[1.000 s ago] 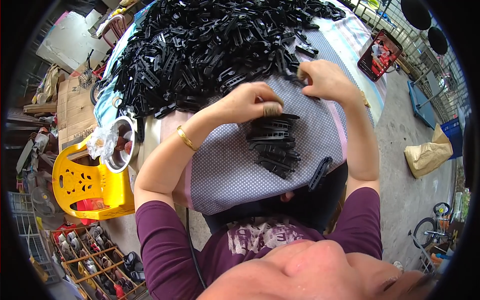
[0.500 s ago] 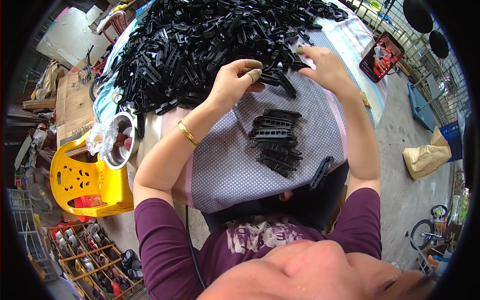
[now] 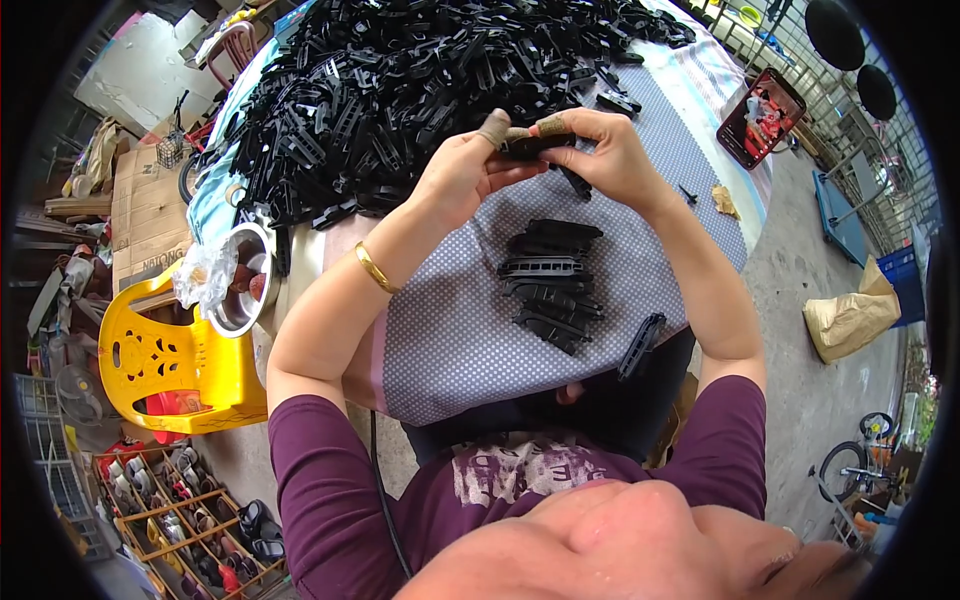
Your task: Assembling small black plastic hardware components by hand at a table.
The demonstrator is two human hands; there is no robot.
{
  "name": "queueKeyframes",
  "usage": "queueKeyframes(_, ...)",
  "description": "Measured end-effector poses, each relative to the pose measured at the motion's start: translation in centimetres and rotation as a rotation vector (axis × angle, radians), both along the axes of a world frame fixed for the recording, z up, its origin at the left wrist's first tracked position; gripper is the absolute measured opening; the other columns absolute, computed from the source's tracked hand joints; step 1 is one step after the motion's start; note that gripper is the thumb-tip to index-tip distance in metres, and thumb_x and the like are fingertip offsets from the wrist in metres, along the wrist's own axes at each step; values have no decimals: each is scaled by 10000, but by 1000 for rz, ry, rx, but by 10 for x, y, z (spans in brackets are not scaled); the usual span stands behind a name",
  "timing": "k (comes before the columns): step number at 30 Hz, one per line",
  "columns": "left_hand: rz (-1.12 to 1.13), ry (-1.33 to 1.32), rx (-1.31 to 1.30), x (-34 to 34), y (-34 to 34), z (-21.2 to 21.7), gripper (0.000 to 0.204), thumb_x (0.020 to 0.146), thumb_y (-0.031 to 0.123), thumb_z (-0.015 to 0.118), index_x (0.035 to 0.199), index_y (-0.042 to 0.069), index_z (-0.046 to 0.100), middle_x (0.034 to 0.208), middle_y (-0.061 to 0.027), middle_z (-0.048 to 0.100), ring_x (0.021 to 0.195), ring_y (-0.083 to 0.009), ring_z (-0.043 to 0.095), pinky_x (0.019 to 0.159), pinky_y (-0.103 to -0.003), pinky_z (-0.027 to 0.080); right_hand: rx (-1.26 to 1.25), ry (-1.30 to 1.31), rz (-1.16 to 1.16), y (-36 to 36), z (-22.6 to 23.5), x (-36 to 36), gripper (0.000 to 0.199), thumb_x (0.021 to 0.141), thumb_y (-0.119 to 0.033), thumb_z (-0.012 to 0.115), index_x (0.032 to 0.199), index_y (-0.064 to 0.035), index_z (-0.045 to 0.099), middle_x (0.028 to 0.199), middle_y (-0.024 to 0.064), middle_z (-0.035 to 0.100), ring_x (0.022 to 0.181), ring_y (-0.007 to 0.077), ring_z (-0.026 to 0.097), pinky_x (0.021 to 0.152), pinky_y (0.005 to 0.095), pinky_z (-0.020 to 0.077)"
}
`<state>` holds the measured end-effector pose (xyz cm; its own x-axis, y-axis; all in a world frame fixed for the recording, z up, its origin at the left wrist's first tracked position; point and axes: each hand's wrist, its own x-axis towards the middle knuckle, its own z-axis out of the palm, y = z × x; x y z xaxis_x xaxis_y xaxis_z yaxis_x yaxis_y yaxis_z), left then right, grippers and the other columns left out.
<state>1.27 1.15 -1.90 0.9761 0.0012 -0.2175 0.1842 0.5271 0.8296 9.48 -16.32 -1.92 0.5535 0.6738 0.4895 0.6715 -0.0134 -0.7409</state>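
My left hand (image 3: 458, 172) and my right hand (image 3: 612, 160) meet just in front of a big heap of slim black plastic parts (image 3: 400, 100). Between them they grip one long black plastic part (image 3: 540, 147), its exact kind unclear. Brownish coverings wrap some fingertips on both hands. Fingers hide portions of the held part. Below the hands, a stacked row of similar slotted black parts (image 3: 550, 268) lies on the dotted grey cloth (image 3: 440, 340). A single slotted part (image 3: 641, 347) rests at the near right edge of the cloth.
A phone (image 3: 762, 117) leans at the table's right. Near it lie a brown scrap (image 3: 725, 202) and a small dark sliver (image 3: 688, 195). At left, a metal bowl (image 3: 243, 312) with a plastic bag sits by a yellow chair (image 3: 150, 350). A tan sack (image 3: 853, 312) stands on the floor.
My right hand has moved left from beside the heap to join my left hand. Both now hold the black part, and my left hand has shifted only slightly.
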Motion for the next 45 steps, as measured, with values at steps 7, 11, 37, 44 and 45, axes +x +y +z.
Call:
queueKeyframes(7, -35, -219, 360, 2, 8, -6, 335, 863, 82, 602, 1154, -71, 537, 1036, -155, 625, 898, -212, 640, 839, -299, 531, -23, -115, -12, 1, 3, -2, 382, 764, -110, 696, 1122, -19, 596, 965, 76, 652, 914, 147, 605, 837, 266, 478)
queueKeyframes(11, 18, -345, 651, 1, 1, 2, 349, 824, 13, 631, 1159, -52, 557, 1023, -108, 642, 886, -137, 624, 812, -244, 515, -220, 168, 58, -8, 0, 10, 454, 775, -184, 707, 1140, 42, 558, 961, 88, 639, 880, 131, 602, 806, 268, 492)
queueKeyframes(37, -37, -1132, 1792, 25, -21, -2, 373, 729, 41, 640, 1099, 64, 597, 1031, -40, 592, 976, -252, 520, 805, -327, 462, -587, -544, -712, -27, -35, 86, 233, 777, -231, 657, 974, -106, 664, 974, 91, 595, 1006, 280, 528, 834, 362, 472)
queueKeyframes(44, 12, -839, 1514, 33, -32, -13, 259, 742, 95, 657, 994, 48, 617, 879, -83, 580, 831, -261, 579, 739, -337, 479, -647, -597, -704, -31, -33, 82, 169, 773, -214, 658, 883, -86, 662, 925, 96, 633, 949, 254, 582, 789, 357, 491)
queueKeyframes(45, 84, -824, 1379, 33, -30, -13, 247, 760, 81, 658, 1001, 45, 620, 815, -120, 572, 733, -280, 586, 666, -341, 489, -662, -576, -724, -31, -34, 85, 172, 781, -222, 649, 871, -75, 655, 900, 103, 639, 913, 256, 593, 779, 360, 492)
